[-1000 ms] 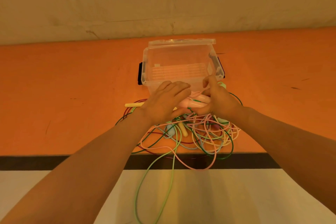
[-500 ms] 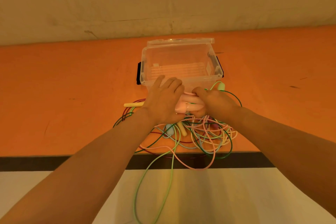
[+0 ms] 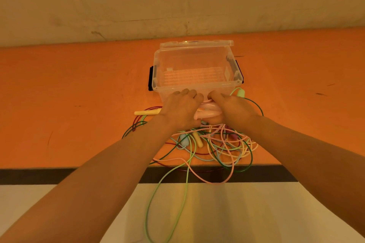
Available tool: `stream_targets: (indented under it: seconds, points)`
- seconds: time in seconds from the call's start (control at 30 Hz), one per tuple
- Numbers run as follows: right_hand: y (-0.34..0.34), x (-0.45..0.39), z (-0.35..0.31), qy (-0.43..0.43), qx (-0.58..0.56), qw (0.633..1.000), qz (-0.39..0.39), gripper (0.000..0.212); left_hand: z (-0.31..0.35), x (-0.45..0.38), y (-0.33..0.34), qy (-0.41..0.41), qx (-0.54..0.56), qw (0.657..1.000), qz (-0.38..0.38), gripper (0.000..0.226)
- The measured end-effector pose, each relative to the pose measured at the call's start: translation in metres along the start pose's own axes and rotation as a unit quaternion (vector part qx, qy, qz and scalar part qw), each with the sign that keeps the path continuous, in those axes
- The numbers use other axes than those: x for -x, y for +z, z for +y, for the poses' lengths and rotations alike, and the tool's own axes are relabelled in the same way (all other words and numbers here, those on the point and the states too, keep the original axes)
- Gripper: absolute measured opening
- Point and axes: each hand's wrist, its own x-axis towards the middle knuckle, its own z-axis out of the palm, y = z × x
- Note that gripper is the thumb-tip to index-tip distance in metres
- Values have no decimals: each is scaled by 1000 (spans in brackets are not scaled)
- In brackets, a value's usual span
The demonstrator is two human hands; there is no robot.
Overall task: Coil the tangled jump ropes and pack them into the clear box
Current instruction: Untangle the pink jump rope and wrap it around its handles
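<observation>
Both hands now sit lower and closer together than a second ago, just in front of the near wall of the clear box [image 3: 197,69]. My left hand [image 3: 180,109] has gone from fingers spread flat over the pile to fingers curled down around the pink handles [image 3: 208,111]. My right hand [image 3: 232,109], which a second ago had its fingers raised and pinching near the box rim, has dropped and now grips the other end of the same pink handles. Both handles lie side by side between my two hands, so the two ends of the pink rope [image 3: 223,165] are gathered in one place. This indicates that the pink rope is selected as the first one to coil; no coil is formed yet. The rest of the jump ropes [image 3: 215,144] remain a tangled heap on the orange bench [image 3: 79,104], directly below my wrists, with loops crossing the black edge strip [image 3: 39,175]. A light green rope [image 3: 167,203] hangs down past the bench edge. A yellow handle [image 3: 146,112] lies to the left of my left hand, and a second yellow handle [image 3: 198,139] and a pale blue handle [image 3: 184,140] sit inside the heap. A green handle [image 3: 240,92] rests just beside the box's near right corner. The box stands open, lid tipped back, and holds nothing. The pink rope runs through the heap under other loops, so I judge that lifting the handles will drag neighbouring ropes unless the cord is drawn free gradually.
</observation>
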Motion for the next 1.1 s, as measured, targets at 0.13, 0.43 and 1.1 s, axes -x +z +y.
stream_targets:
  seconds: [0.13, 0.43, 1.1]
  points:
    - [12, 6, 15, -28, 101, 993, 52, 51, -2, 5, 4, 11, -33, 999, 13, 54]
    - [10, 1, 10, -1, 73, 993, 91, 52, -5, 7, 9, -3, -14, 1000, 7, 53]
    - [5, -2, 9, 31, 122, 986, 112, 81, -8, 9, 8, -3, 141, 985, -95, 52]
